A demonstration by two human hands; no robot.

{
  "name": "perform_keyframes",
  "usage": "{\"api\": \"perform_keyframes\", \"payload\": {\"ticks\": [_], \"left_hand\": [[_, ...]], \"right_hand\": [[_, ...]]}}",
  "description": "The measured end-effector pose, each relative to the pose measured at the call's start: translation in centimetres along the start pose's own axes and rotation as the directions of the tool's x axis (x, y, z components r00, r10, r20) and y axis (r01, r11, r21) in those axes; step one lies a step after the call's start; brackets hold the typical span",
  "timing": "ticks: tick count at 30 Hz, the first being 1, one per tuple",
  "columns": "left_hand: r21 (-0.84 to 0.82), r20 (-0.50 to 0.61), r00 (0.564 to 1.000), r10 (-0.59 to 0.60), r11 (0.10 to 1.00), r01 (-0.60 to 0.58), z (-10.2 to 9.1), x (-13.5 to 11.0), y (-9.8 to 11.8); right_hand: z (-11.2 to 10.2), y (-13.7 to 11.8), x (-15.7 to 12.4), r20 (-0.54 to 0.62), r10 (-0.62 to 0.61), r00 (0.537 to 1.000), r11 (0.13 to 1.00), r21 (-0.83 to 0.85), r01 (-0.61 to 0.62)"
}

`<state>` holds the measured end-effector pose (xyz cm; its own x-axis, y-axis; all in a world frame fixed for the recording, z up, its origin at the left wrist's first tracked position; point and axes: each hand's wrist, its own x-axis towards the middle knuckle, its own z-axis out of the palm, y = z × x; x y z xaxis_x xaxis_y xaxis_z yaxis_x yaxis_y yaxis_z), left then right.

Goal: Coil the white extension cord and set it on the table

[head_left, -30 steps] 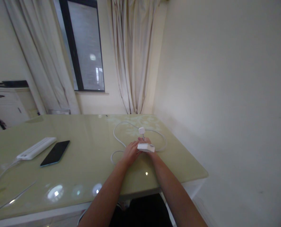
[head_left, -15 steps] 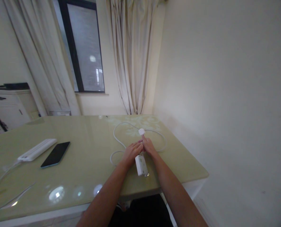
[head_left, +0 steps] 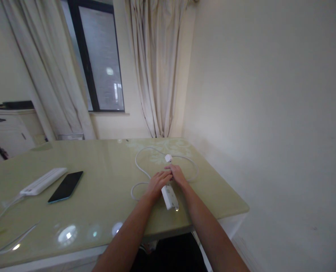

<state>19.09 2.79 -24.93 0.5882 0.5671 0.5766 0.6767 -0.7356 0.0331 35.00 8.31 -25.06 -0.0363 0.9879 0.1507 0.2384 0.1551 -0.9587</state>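
Note:
A white power strip [head_left: 169, 198] lies near the table's front edge, its far end running under my hands. My left hand [head_left: 160, 182] is closed over that far end from the left. On the right, my right hand [head_left: 177, 175] meets it, with fingers pressed together against the left fingertips. Whatever sits between the fingers is hidden. Just beyond the fingertips stands a small white plug or adapter [head_left: 168, 158]. A white cord [head_left: 142, 168] loops over the table around both hands.
To the left, a dark phone [head_left: 66, 187] lies beside a long white strip-like device [head_left: 44, 182] with a cable attached. Another thin cable [head_left: 17, 238] lies at the front left. The table [head_left: 105, 162] has a glossy top, and a wall [head_left: 264, 121] rises on the right.
My right index finger has drawn back from the white plug and shifted left toward my left fingertips. The power strip has tilted slightly between my forearms.

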Motion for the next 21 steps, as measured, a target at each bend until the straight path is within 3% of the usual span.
{"api": "perform_keyframes", "payload": {"ticks": [4, 7, 13, 21], "left_hand": [[0.000, 0.014, 1.000, -0.014, 1.000, 0.014, 0.3, -0.1, -0.2], [-0.001, -0.006, 0.999, -0.044, 0.999, 0.044, 0.5, -0.2, -0.2], [0.029, -0.045, 0.994, -0.103, 0.994, 0.105, 0.4, -0.3, -0.2], [0.035, -0.123, 0.981, -0.152, 0.987, 0.158, 0.3, -0.3, 0.0]], "right_hand": [[0.3, 0.1, 0.4, -0.103, -0.088, 0.991, 0.990, -0.120, 0.076], [0.2, 0.1, 0.3, -0.175, -0.106, 0.979, 0.973, -0.221, 0.066], [0.3, -0.2, -0.2, -0.171, -0.171, 0.970, 0.941, -0.321, 0.109], [0.9, -0.4, -0.7, -0.112, -0.146, 0.983, 0.988, 0.034, 0.150]]}}
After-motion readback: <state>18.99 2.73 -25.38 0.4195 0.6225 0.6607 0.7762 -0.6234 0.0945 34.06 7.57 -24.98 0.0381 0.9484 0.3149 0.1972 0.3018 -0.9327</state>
